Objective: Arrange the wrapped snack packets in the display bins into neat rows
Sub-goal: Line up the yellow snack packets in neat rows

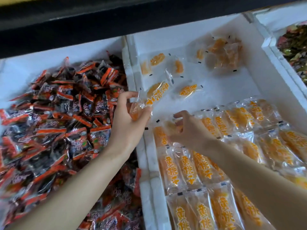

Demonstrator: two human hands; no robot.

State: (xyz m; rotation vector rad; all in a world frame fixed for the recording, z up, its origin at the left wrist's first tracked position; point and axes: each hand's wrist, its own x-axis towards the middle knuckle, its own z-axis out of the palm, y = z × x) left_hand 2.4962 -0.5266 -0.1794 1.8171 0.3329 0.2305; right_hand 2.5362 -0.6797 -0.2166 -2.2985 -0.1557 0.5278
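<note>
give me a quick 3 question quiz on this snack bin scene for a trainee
1. True or false: the left hand holds a red packet.
2. Where do the loose orange packets lie? A) far end of the middle bin B) left bin C) right bin
3. Fill in: the heap of red packets fills the ___ bin.
Key: 1 false, it holds an orange packet. 2 A. 3 left.
</note>
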